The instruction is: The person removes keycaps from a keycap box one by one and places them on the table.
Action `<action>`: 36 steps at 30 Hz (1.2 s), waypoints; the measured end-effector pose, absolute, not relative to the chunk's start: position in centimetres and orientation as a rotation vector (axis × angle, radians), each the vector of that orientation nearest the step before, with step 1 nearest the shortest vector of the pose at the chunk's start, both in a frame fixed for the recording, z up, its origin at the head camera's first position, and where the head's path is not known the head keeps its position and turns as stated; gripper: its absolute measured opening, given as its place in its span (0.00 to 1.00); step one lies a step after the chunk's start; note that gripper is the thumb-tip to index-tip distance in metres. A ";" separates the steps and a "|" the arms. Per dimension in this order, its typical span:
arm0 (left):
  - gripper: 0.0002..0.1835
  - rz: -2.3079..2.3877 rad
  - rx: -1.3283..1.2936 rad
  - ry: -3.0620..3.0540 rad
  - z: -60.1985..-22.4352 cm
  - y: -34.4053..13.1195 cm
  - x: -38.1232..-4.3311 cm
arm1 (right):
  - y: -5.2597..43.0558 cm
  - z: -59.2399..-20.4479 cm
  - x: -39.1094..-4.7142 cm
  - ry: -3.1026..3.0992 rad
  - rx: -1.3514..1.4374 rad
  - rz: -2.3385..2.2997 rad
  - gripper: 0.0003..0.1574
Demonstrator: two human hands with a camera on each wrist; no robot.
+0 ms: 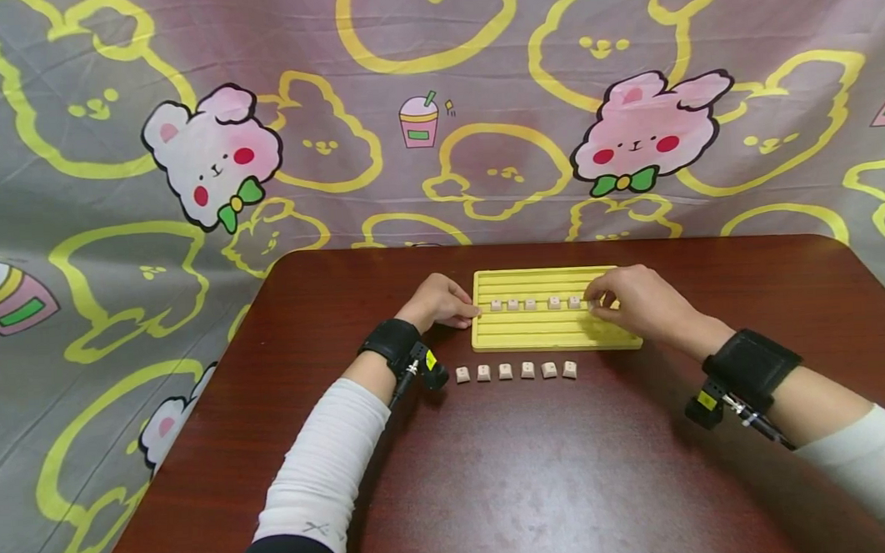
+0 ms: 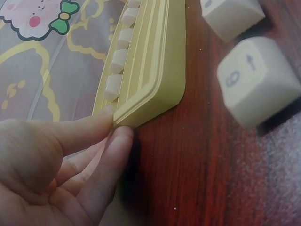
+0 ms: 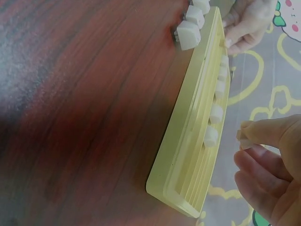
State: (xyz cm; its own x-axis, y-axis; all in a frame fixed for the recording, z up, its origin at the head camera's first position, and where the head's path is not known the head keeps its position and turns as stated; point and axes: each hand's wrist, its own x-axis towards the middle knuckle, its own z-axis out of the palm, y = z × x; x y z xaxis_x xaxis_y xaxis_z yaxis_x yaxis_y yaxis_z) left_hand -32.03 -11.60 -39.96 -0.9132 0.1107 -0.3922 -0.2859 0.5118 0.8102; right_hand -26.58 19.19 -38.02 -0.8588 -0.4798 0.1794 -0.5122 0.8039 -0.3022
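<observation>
A yellow ridged tray (image 1: pixel 551 333) lies on the table, with several off-white keycaps (image 1: pixel 530 304) standing in a row along one of its middle grooves. My left hand (image 1: pixel 444 303) pinches the tray's left end between thumb and finger, seen close up at the corner in the left wrist view. Over the tray's right part, my right hand (image 1: pixel 635 301) holds one small keycap (image 3: pixel 244 140) between thumb and fingertip, just past the end of the row. Another row of keycaps (image 1: pixel 505 372) lies on the table along the tray's near side; one keycap (image 2: pixel 256 80) shows a digit and an arrow.
The dark reddish-brown wooden table (image 1: pixel 558 471) reflects light near its middle. A patterned cloth (image 1: pixel 482 166) with cartoon animals hangs behind the table and along its left side. Each wrist wears a black strap (image 1: pixel 751 370) with a small camera.
</observation>
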 end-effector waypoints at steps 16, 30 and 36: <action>0.14 1.383 -0.140 2.353 -40.0 -11.6 -32.1 | 19.4 -37.8 -25.0 -2.874 0.848 0.510 0.14; 0.14 1.372 -0.147 2.368 -40.1 -11.7 -32.1 | 20.0 -37.9 -23.6 -2.861 0.861 0.522 0.11; 0.14 1.370 -0.145 2.365 -40.0 -11.7 -32.0 | 20.2 -38.2 -23.1 -2.834 0.877 0.514 0.11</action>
State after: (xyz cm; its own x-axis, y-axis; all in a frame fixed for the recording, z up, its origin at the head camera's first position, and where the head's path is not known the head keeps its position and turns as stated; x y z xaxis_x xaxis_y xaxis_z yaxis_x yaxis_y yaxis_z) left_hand -32.05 -11.65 -39.99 -0.9140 0.1093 -0.3907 -0.2846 0.5136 0.8094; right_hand -23.07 20.18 -38.25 -0.8227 -0.5235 0.2216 -0.5680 0.7732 -0.2820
